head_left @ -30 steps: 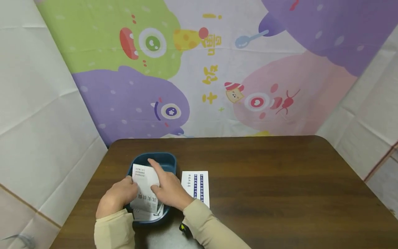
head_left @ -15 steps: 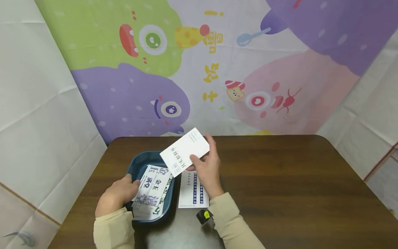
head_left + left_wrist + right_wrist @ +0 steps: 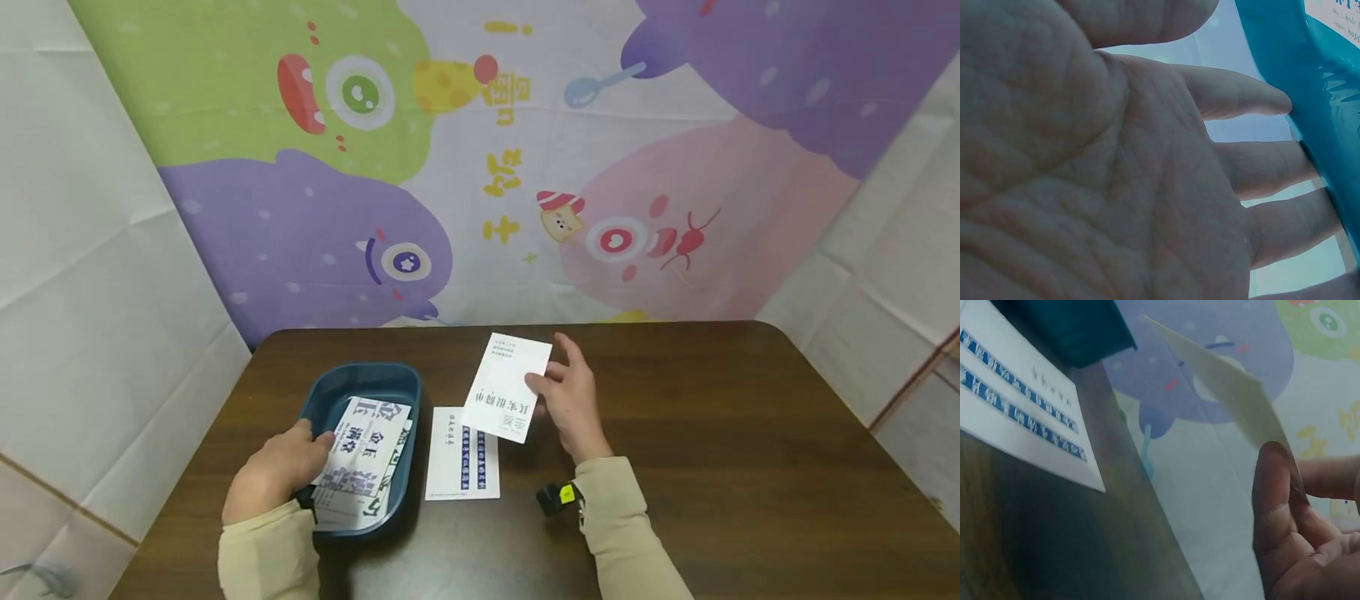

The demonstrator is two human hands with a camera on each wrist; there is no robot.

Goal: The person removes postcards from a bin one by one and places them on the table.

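In the head view my right hand (image 3: 573,400) pinches a white card (image 3: 510,387) with printed characters between thumb and fingers, raised over the table. The right wrist view shows this card (image 3: 1229,387) nearly edge-on. Below it on the table lies another white card (image 3: 446,467) with blue printed bands, its upper right corner covered by the held one. My left hand (image 3: 277,467) is at the left side of a dark teal plastic bin (image 3: 405,392). In the left wrist view its fairly straight fingers touch the bin's outer wall (image 3: 1310,87). Several printed cards (image 3: 367,442) lie overlapping inside the bin.
The brown wooden table (image 3: 712,433) has a far edge against a cartoon-printed cloth (image 3: 495,292). White panels stand at both sides. A small black and yellow device (image 3: 555,498) is at my right wrist.
My right hand has lifted the white card out of the bin and carried it right, above the card on the table. Cards beneath it in the bin now show. My left hand stays by the bin.
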